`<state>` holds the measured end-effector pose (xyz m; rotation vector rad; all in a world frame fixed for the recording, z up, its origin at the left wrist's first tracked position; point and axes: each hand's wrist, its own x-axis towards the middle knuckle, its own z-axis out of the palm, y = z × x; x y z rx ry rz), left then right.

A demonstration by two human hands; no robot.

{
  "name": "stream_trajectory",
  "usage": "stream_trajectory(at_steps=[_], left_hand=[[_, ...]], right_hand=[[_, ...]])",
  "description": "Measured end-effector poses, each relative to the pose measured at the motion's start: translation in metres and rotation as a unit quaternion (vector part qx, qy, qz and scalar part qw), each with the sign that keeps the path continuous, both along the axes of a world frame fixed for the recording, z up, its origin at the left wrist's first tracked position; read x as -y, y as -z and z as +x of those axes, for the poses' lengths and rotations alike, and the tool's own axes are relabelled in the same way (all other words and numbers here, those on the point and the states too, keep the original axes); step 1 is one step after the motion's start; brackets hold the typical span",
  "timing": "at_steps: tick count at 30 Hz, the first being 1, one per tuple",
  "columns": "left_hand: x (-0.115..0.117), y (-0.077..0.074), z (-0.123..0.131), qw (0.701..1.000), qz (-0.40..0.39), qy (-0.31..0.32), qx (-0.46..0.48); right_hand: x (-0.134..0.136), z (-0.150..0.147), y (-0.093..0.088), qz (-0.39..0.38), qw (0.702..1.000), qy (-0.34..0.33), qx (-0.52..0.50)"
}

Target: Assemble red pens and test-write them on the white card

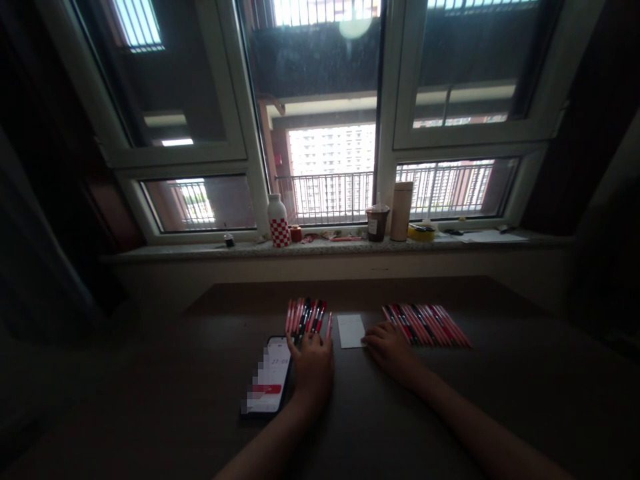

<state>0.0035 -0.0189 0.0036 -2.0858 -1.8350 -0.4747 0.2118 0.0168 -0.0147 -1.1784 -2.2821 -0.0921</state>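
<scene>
While both hands work palm down over the dark table [390, 427], the phone [276, 372] lies nearest, left of the left hand [314, 370]: screen up, tilted, reading 27:09 above a red button, part of it pixelated.

Left hand: fingers spread and bent, tips at the near ends of the left pen row [306, 316]. One pink pen [329, 323] sticks out past the thumb side, slightly apart from that row; can't tell if it's gripped or just touched.

Right hand [394, 353]: fingers loosely bent, tips at the right edge of the white card [351, 331]. Can't tell if it's pinching anything. Card lies flat between the hands.

Right pen row [429, 325]: just beyond the right hand and out to its right, side by side, slanted, mostly pink with some black and red. Longer than the left row, same color mix.

Farther back, windowsill [330, 248], left to right: small dark bottle [229, 240], red-and-white checkered bottle [279, 225], small red jar [296, 233], dark cup [377, 225] with clear lid, tan tumbler [401, 212], yellow roll [421, 233], white papers [495, 237].

Behind that, the window [387, 133], then a railing [333, 193] and pale high-rises [334, 152].
</scene>
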Motion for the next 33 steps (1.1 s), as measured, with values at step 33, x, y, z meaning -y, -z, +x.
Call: stream_trajectory(at_steps=[33], left_hand=[[-0.008,0.01,0.002,0.976,-0.01,0.104,0.193]], right_hand=[[-0.003,-0.001,0.001,0.037,0.997,0.052,-0.033]])
